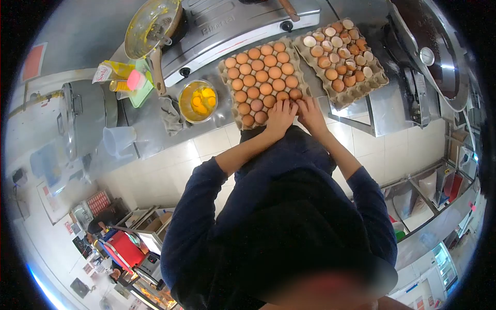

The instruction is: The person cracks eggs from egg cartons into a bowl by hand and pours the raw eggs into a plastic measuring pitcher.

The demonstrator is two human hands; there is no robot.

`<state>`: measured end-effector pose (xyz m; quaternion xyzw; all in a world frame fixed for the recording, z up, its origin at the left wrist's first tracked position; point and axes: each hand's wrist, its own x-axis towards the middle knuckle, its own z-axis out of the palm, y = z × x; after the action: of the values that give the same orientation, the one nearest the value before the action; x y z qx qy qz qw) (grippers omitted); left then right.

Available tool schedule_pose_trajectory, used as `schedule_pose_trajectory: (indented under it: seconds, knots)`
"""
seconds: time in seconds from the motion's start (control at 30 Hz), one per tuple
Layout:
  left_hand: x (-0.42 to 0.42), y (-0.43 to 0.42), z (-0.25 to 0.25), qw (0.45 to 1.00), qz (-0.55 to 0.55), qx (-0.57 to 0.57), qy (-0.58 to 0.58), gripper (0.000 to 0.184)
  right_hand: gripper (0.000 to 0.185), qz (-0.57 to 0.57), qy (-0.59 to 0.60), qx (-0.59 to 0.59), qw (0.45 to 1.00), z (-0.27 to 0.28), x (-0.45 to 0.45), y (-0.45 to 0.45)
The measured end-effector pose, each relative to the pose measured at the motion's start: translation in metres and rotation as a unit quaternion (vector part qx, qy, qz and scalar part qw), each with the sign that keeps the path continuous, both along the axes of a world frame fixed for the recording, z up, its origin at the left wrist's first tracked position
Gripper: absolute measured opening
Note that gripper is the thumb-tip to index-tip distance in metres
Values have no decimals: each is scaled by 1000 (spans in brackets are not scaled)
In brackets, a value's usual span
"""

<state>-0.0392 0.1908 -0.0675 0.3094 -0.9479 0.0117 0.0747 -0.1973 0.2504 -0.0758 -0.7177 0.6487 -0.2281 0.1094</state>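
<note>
Brown eggs fill most of a cardboard egg tray on the counter. My left hand reaches over the tray's near right corner, its fingers bent down around an egg that they mostly hide. Close beside it, my right hand curls its fingers at the same corner, against an egg at the right edge. To the left stands a metal bowl with several raw yolks in it. A second egg tray, on the right, holds cracked shells and several eggs that look whole.
Behind the trays is a gas stove. A pan with a whisk in it sits at the stove's left, its handle pointing toward me. A grey cloth and a clear plastic jug lie left of the bowl. A large round lid stands at right.
</note>
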Motion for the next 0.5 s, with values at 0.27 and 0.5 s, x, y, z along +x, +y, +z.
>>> schedule_pose_trajectory:
  seconds: [0.27, 0.5]
  knots:
    - [14, -5, 24, 961, 60, 196, 187, 37, 52, -176, -549, 5, 817, -6, -10, 1]
    - [58, -51, 64, 323, 260, 764, 494, 43, 50, -111, -320, -82, 937, 126, 37, -27]
